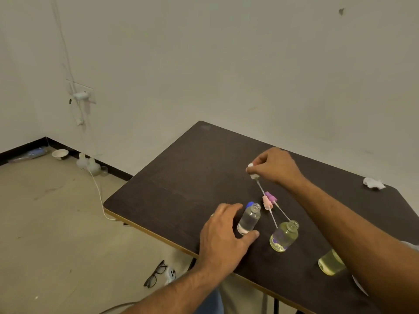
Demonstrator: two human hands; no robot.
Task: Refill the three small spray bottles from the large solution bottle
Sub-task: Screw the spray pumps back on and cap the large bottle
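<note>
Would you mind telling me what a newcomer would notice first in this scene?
Probably the right hand over the dark table, pinching a white spray pump by its head. Next, the left hand holding an uncapped clear bottle near the front edge, with a yellowish bottle beside it.

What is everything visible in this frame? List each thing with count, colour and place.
small bottles: 3, clear glass, uncapped, near table edge; the left looks clear, the middle and right yellowish
spray heads on table: 2, pink and purple, with dip tubes, behind the bottles
white spray head: 1, held above the table
blue cap: 1, behind left bottle
crumpled tissue: 1, white, far right of table
table: 1, dark brown
glasses: 1, black, floor
bowl: 1, white, floor by wall
left hand: around the left bottle
right hand: fingers pinch the white spray head
</note>
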